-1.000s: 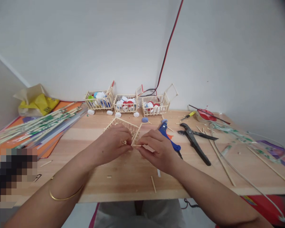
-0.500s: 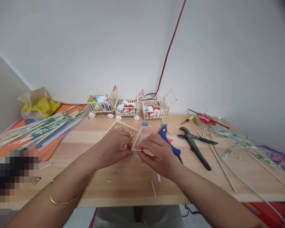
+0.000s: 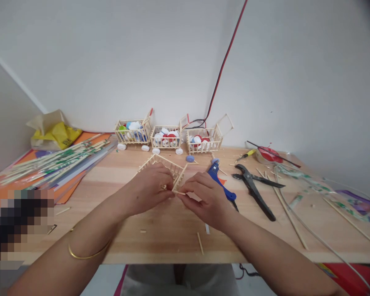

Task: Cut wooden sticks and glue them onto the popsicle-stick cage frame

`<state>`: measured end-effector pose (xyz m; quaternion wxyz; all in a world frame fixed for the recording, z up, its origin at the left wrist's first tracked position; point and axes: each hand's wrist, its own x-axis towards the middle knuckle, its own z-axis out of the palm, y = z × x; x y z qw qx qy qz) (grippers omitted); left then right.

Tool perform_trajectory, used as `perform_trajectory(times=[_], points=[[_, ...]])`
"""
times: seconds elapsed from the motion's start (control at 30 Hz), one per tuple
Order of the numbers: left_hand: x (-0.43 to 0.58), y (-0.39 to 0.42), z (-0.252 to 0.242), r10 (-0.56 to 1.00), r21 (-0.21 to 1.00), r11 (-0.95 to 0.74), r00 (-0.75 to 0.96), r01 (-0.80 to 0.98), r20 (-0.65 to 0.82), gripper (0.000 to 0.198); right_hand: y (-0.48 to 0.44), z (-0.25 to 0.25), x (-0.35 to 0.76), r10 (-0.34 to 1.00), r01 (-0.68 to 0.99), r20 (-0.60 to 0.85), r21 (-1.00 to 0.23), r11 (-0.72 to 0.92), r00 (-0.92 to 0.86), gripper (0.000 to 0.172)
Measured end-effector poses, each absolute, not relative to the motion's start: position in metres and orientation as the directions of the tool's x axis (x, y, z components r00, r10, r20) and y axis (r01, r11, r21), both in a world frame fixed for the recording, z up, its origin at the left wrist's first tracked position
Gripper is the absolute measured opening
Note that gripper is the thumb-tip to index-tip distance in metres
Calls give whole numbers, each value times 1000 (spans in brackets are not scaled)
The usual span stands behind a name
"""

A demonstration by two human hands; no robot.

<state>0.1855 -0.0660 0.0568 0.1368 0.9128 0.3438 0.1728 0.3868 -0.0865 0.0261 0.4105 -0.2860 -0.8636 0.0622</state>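
Note:
My left hand (image 3: 152, 185) is closed on the near side of a small basket frame (image 3: 165, 161) made of thin wooden sticks, and hides part of it. Between the thumb and fingers of my right hand (image 3: 205, 197) is a short wooden stick (image 3: 180, 193), its left end at the basket's near corner. Just right of that hand lies a blue glue gun (image 3: 220, 181). Behind the basket stand three little stick-built carts, the left cart (image 3: 133, 133), the middle cart (image 3: 165, 139) and the right cart (image 3: 205, 142), all holding bottle caps.
Black pliers (image 3: 255, 191), a yellow-handled tool (image 3: 248, 154) and a roll of red tape (image 3: 269, 155) lie on the right, beside a pale cable (image 3: 310, 230). Bundled sticks in plastic (image 3: 64, 160) and a yellow packet (image 3: 57, 135) fill the left. A loose stick piece (image 3: 200, 243) lies near the table's front edge.
The view has shifted slightly. Both hands keep their hold on the basket frame and the short stick, with hardly any movement between them.

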Motion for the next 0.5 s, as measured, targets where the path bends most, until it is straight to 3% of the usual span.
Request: perform_trajectory(times=[0.5], points=[[185, -66, 56, 655, 373, -745, 713, 553, 250, 14, -85, 24, 389, 551, 462, 666, -331, 823, -504, 8]])
